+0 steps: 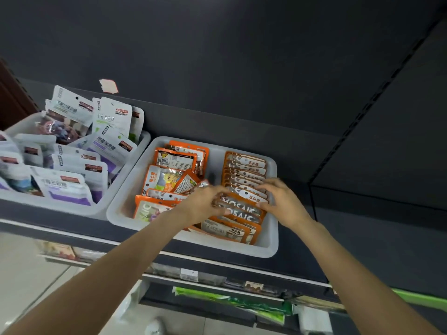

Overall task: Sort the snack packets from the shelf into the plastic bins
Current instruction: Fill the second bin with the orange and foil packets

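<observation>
Both hands work inside the right plastic bin (272, 247) on the shelf (302, 269). The left hand (202, 204) has its grip curled around the near end of an orange packet (238, 206); the right hand (281, 201) lies with fingers (264, 187) nearly straight, pressing the upright packet row (246, 175) just beyond it. Risk: releasing the right-hand pressure may let the row topple toward the grip. To the left of both hands, loose packets (167, 177) may mix with the row; 1 further bin (72, 209) holds white packets (106, 146).
</observation>
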Tool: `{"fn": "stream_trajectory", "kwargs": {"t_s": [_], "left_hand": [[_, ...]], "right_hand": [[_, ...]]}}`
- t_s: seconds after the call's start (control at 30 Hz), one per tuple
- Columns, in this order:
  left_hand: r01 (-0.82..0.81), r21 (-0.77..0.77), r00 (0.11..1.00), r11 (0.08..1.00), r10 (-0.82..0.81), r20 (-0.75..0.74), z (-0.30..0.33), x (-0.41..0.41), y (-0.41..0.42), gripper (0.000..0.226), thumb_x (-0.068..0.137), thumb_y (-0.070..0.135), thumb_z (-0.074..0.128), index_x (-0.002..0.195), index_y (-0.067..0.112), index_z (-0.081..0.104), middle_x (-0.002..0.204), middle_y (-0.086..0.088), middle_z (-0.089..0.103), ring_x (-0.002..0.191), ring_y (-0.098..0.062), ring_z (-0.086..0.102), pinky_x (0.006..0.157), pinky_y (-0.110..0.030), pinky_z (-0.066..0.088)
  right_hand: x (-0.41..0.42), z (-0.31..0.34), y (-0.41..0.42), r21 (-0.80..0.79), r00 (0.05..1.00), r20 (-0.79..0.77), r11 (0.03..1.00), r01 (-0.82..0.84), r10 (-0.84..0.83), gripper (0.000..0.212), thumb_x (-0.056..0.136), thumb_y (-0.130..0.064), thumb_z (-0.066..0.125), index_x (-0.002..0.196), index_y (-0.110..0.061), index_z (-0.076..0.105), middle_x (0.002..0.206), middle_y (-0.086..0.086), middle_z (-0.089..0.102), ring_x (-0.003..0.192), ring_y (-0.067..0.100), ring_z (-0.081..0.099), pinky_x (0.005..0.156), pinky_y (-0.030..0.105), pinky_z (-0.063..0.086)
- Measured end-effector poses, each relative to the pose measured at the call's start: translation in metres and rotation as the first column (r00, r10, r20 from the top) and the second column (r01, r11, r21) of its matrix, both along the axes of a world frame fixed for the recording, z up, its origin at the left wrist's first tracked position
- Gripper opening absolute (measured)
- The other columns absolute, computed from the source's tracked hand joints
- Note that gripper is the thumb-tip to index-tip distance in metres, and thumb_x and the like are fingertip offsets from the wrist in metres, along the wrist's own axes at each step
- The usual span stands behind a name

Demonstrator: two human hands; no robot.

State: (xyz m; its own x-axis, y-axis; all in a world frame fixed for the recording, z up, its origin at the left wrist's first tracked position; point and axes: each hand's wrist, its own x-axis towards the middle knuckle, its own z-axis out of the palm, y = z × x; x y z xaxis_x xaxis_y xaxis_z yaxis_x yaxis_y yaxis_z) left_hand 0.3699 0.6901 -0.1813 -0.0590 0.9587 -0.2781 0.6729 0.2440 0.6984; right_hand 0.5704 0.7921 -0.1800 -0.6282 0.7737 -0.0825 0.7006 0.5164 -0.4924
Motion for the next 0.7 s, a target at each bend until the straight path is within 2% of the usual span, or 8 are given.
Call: {"fn": "stream_trajectory", "kwargs": {"t_s": [0.17,0.3,0.37,0.43,0.53,0.7], "left_hand": [[0.11,0.081,0.982,0.991,-0.096,-0.165,0.001,-0.001,-0.01,0.047,0.089,0.017,0.063,0.132,0.027,0.049,0.131,0.0,0.048,0.117,-0.013,0.05,0.102,-0.03,0.044],[0.212,0.135,0.961,0.968,-0.182,-0.207,0.005,-0.011,-0.014,0.026,0.087,0.022,0.065,0.112,0.025,0.059,0.119,0.005,0.053,0.105,-0.008,0.051,0.095,-0.028,0.046],[0.239,0.127,0.958,0.963,-0.212,-0.194,0.002,-0.013,-0.014,0.018,0.088,0.021,0.064,0.106,0.025,0.06,0.114,0.005,0.059,0.102,-0.009,0.057,0.092,-0.032,0.05],[0.248,0.124,0.957,0.961,-0.224,-0.182,-0.001,-0.015,-0.015,0.015,0.09,0.021,0.062,0.103,0.026,0.06,0.111,0.004,0.064,0.1,-0.01,0.061,0.089,-0.034,0.053],[0.245,0.142,0.959,0.959,-0.218,-0.179,-0.004,-0.018,-0.018,0.012,0.091,0.021,0.061,0.102,0.023,0.064,0.108,0.003,0.067,0.096,-0.009,0.062,0.087,-0.029,0.053],[0.177,0.1,0.977,0.979,-0.162,-0.138,-0.007,-0.028,-0.023,0.01,0.088,0.031,0.063,0.096,0.025,0.063,0.105,0.004,0.067,0.095,-0.008,0.062,0.087,-0.032,0.053]], "right_hand": [[-0.006,0.004,-0.007,0.067,0.999,-0.023,0.997,0.046,-0.045,0.034,0.089,-0.022,0.064,0.123,-0.021,0.058,0.132,-0.002,0.046,0.121,0.015,0.046,0.1,0.036,0.044],[-0.005,0.009,-0.016,0.024,0.997,-0.063,0.998,0.051,-0.049,0.021,0.089,-0.017,0.064,0.11,-0.016,0.064,0.109,-0.003,0.055,0.1,0.012,0.055,0.09,0.035,0.05],[-0.006,0.009,-0.02,0.031,1.0,0.006,0.999,0.026,-0.027,0.026,0.088,-0.019,0.065,0.114,-0.016,0.064,0.107,-0.004,0.056,0.101,0.013,0.057,0.087,0.034,0.05],[-0.009,0.009,-0.023,0.078,0.989,0.142,0.997,0.019,-0.03,0.032,0.088,-0.021,0.065,0.12,-0.018,0.062,0.113,-0.001,0.06,0.105,0.015,0.057,0.086,0.033,0.05],[-0.019,0.01,-0.025,0.194,0.962,0.259,0.98,0.033,-0.084,0.021,0.09,-0.021,0.062,0.11,-0.021,0.067,0.112,0.0,0.064,0.101,0.017,0.06,0.083,0.033,0.05],[-0.036,0.009,-0.032,0.334,0.98,0.112,0.936,0.115,-0.161,0.017,0.094,-0.016,0.053,0.105,-0.016,0.066,0.113,0.0,0.06,0.102,0.019,0.056,0.074,0.03,0.048]]}}
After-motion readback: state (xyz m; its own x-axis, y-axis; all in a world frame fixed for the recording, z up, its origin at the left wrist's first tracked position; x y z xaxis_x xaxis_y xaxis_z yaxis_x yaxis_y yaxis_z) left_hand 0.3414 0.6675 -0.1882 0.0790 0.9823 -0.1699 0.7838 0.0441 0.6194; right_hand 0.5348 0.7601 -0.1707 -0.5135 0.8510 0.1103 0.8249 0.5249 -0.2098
